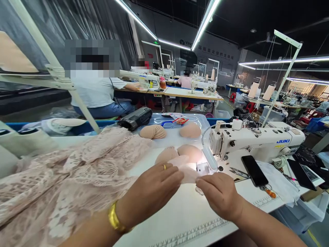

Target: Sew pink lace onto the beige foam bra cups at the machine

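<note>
Between my hands stretches a sheer pale-pink piece of fabric (pixel 189 174), just in front of the lit needle area of the white sewing machine (pixel 246 140). My left hand (pixel 156 185), with a ring and a gold bracelet, is closed on the fabric's left side. The fingers of my right hand (pixel 218 192) pinch its right end close to the presser foot. Right behind the fabric lie two beige bra cups (pixel 190 153). Part of the fabric is hidden under my left fingers.
Pink lace (pixel 97 164) is heaped at left. Farther back are stacked cups (pixel 153 131), a clear plastic tray (pixel 203 120) and a black device (pixel 136 118). A phone (pixel 254 171) and thread snips (pixel 239 173) lie at right. A person (pixel 92 89) sits at another machine ahead.
</note>
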A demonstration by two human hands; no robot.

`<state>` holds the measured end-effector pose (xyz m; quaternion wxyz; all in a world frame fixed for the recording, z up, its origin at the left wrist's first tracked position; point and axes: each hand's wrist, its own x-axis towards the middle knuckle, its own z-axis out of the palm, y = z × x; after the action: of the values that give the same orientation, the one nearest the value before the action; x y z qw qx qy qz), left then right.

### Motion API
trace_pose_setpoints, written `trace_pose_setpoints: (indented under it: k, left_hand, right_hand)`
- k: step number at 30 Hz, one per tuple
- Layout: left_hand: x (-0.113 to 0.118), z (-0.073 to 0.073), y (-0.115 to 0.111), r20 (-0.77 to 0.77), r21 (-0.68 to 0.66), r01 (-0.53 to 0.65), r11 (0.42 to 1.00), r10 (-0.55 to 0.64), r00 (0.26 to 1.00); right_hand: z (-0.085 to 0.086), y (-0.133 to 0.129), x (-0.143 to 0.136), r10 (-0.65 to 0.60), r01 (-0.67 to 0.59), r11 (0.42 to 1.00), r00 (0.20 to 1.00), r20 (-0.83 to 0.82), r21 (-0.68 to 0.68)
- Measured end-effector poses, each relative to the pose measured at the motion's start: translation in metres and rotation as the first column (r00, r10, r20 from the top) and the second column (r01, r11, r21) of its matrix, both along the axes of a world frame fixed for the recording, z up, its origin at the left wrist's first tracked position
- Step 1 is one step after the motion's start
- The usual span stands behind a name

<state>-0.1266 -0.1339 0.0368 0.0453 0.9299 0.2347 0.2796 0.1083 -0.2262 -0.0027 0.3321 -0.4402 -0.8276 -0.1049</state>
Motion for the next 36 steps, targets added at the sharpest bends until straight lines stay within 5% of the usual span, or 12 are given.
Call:
trace_pose_setpoints:
  k: [3,8,13,18,26,36]
  left_hand:
    - [-0.002,-0.025,-0.008,-0.231,0.222,0.081,0.972,-0.028,0.973]
    - [0.021,-0.055,-0.005,-0.358,0.215,0.230,0.949,-0.142,0.923]
    - [0.049,-0.062,0.018,-0.465,0.096,0.142,0.985,-0.081,0.882]
    - [0.055,-0.069,0.029,-0.392,0.156,0.248,0.956,-0.170,0.904]
    - [0.052,-0.089,0.021,-0.182,0.204,0.243,0.948,-0.208,0.961]
    - [0.065,-0.087,0.020,-0.207,0.219,0.179,0.959,-0.133,0.969]
  right_hand:
    - [-0.025,0.014,0.010,0.056,-0.049,0.998,0.988,0.142,-0.048]
    - [-0.048,0.037,0.042,0.114,-0.088,0.989,0.964,0.241,-0.114]
    - [-0.048,0.050,0.059,0.140,-0.099,0.983,0.948,0.286,-0.155]
    - [-0.050,0.051,0.060,0.117,-0.079,0.983,0.966,0.230,-0.168]
    - [-0.048,0.039,0.068,0.114,-0.066,0.980,0.960,0.255,-0.187]
    - [-0.048,0.040,0.071,0.133,-0.087,0.962,0.978,0.164,-0.258]
